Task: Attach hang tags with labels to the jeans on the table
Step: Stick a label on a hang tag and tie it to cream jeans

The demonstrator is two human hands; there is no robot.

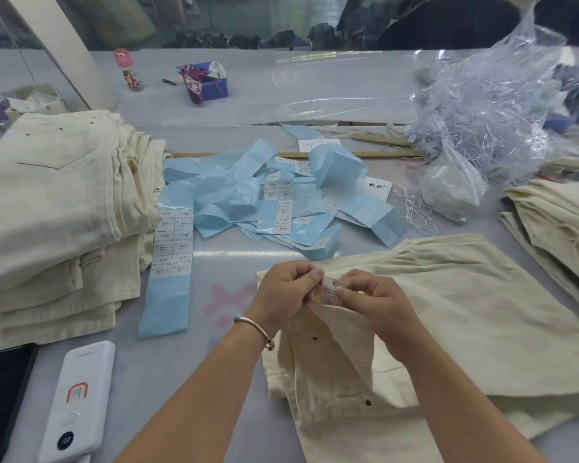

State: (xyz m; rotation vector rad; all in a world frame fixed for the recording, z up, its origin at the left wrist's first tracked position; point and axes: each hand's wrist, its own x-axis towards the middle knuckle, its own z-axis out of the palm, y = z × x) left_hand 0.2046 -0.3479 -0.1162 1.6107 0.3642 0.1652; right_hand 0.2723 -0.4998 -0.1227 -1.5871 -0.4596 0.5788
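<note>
A cream pair of jeans (448,315) lies folded in front of me, its waistband turned up toward my hands. My left hand (286,295) and my right hand (371,302) meet over that waistband and pinch a small white label (331,287) between their fingertips. The label carries an "M" and fine print. Blue backing strips with white sticker labels (173,242) lie scattered across the middle of the table. A white hang tag (376,188) with a white string (418,215) lies beyond the jeans.
A tall stack of cream jeans (57,202) stands at the left, another stack (559,222) at the right. A clear bag of plastic fasteners (488,118) sits at the back right. A white power bank (77,399) and a black phone (4,396) lie at the near left.
</note>
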